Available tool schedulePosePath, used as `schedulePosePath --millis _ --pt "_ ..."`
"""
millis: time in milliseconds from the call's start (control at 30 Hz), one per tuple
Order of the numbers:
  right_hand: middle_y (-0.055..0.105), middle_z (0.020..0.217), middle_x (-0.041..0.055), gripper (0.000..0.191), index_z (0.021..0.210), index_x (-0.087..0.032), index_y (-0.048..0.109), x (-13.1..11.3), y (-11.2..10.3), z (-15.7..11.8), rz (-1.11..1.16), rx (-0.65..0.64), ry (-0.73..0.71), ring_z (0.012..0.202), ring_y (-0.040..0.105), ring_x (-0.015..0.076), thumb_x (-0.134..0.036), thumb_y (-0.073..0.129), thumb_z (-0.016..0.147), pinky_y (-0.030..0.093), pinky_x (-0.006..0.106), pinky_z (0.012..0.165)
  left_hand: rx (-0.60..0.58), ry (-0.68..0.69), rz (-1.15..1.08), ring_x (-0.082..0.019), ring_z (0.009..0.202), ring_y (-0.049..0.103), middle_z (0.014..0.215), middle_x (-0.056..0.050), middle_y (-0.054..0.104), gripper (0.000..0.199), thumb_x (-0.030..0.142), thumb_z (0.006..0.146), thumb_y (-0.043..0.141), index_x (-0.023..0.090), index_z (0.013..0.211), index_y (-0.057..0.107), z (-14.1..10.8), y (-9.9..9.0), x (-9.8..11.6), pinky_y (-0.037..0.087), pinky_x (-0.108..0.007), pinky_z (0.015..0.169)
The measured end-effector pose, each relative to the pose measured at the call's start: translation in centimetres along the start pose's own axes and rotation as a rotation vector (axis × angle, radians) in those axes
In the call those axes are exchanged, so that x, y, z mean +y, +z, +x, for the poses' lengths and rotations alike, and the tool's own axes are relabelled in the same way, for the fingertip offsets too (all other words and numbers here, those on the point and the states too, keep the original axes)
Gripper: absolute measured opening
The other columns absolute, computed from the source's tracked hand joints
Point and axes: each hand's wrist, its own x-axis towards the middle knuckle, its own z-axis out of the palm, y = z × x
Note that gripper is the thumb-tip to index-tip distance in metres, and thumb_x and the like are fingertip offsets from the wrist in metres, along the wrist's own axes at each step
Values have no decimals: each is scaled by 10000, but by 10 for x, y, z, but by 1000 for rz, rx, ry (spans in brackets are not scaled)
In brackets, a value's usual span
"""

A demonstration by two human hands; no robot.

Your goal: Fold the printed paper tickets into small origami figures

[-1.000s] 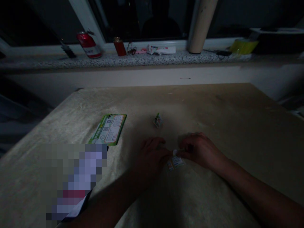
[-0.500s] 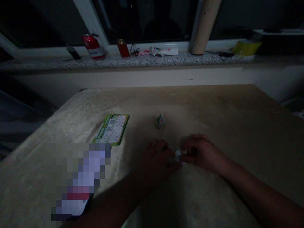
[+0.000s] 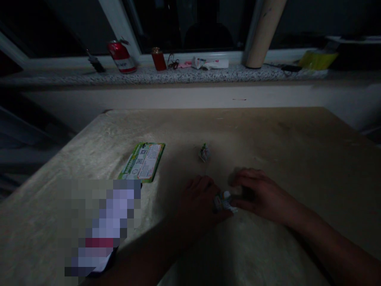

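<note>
In the dim head view, a small crumpled whitish piece (image 3: 226,201) with printed colours lies low over the table, perhaps a wrapper. My left hand (image 3: 199,202) has it between the thumb and fingers. Just to its right is my right hand (image 3: 257,190), with its thumb and fingers apart and nothing visible between them; the thumb tip is close to the piece's edge. Beyond both hands sits another small crumpled bundle (image 3: 204,153), greenish and white. Shadow hides much of my left fingers.
A green printed card (image 3: 144,162) lies to the left, with a blurred-out bright object (image 3: 108,226) nearer me. On the granite sill (image 3: 190,77) stand a red can (image 3: 122,57), a red lighter-like item (image 3: 158,59), a cardboard tube (image 3: 263,35) and a yellow item (image 3: 318,59).
My right thumb and fingers have spread apart and come off the whitish piece, more of which now shows. My left hand stays on it. The view has shifted slightly.
</note>
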Motion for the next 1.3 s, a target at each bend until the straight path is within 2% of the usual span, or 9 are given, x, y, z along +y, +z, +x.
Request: schedulePosePath --millis 133,267,400,467,567,700,867,1100,1300 --pt "630 1265 97 321 1123 -264 696 -7 7 -1 -16 6 -33 1213 565 307 -313 795 821 421 470 1024 -17 8 -58 -291 1070 551 1091 -65 619 375 524 780 811 216 947 677 1 1 0 424 -467 974" --pt "617 1303 95 286 1054 -249 695 -9 10 0 24 10 -22 1241 543 314 -274 812 794 420 480 1030 -27 9 -109 -292 1067 557 1088 -62 636 400 480 727 865 208 952 676 3 0 0 421 -470 977" --pt "696 1043 61 183 931 -223 664 -7 8 2 124 30 -51 1043 633 249 -221 795 805 459 426 940 -22 3 -184 -277 1031 581 1052 -59 667 368 399 741 861 202 992 679 4 0 -1 450 -433 932" --pt "687 863 29 110 856 -218 655 -7 10 2 217 49 -23 865 649 202 -235 763 841 492 357 806 0 -25 -227 -260 982 594 1019 -57 680 316 387 794 810 208 1023 687 3 -1 -3 466 -403 879" --pt "654 729 5 164 803 -205 659 -6 14 0 454 70 113 658 608 149 -329 744 868 467 267 591 -9 -77 -292 -230 863 600 894 -40 691 201 400 864 718 209 926 713 4 -2 -5 455 -355 771" --pt "636 683 2 290 797 -184 666 -9 16 -1 711 88 228 604 574 130 -457 741 861 460 254 560 -62 -202 -606 -156 654 553 681 10 622 234 389 877 656 179 776 687 6 -6 -2 386 -273 602" --pt "545 622 -27 352 763 -178 639 -16 15 -2 845 36 252 550 466 103 -500 692 894 369 236 516 -41 -225 -873 -127 609 532 655 17 604 225 354 854 654 158 746 678 4 -9 3 375 -247 574" --pt "435 592 -46 363 711 -193 591 -19 16 -5 724 71 184 533 373 101 -464 628 950 292 238 478 -9 -159 -906 -144 672 624 743 -1 689 204 364 917 617 176 941 693 -3 -7 -2 449 -241 613" --pt "570 620 -8 267 747 -190 636 -24 14 -3 531 156 63 556 508 118 -334 599 969 382 254 516 47 -14 -728 -122 601 585 685 17 635 188 324 956 557 184 848 623 -5 -10 3 407 -219 561"
